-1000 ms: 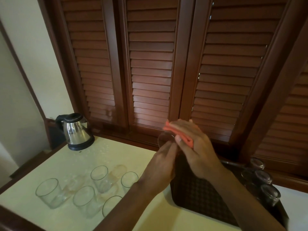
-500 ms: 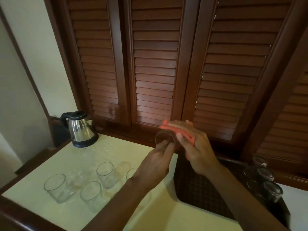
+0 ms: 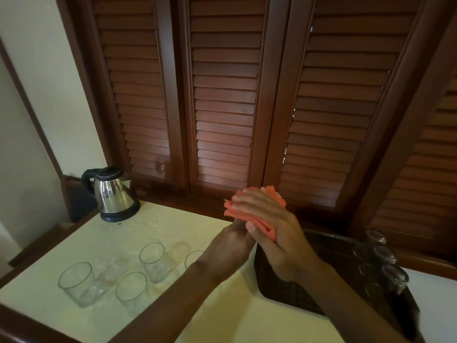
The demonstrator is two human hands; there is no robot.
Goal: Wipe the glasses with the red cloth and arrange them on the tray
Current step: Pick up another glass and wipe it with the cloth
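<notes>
Head view: both hands (image 3: 257, 233) clutch the red cloth (image 3: 247, 214), hiding any glass inside

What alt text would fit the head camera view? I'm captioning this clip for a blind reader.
Two hands meet above a pale counter: the right hand grips a red cloth, the left hand reaches under it. Empty glasses stand at left near a steel kettle. More glasses sit along the right of a dark tray, below brown shutters.
</notes>
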